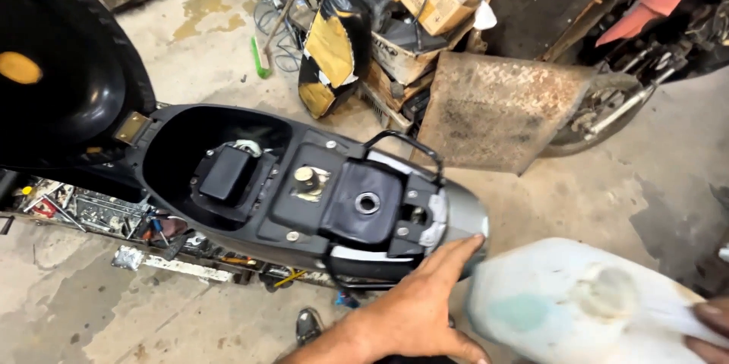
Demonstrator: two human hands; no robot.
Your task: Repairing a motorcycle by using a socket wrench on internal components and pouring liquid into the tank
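Note:
A black scooter with its seat point(53, 68) tipped up shows an open under-seat compartment point(220, 170) and an uncapped round filler hole point(367, 203) behind it. My left hand point(414, 307) rests flat against the scooter's grey tail point(463, 216), fingers together, holding nothing. A large white translucent plastic jerrycan point(577, 303) with a bluish stain sits at lower right, next to the tail. My right hand point(710, 326) grips the jerrycan at its right edge; only the fingertips show.
A tray of tools point(99, 212) lies on the concrete floor left of the scooter. A rusty metal plate point(497, 110) leans behind, beside stacked cardboard boxes point(414, 0) and a torn seat point(334, 49). Another motorcycle's wheel point(607, 106) stands at right.

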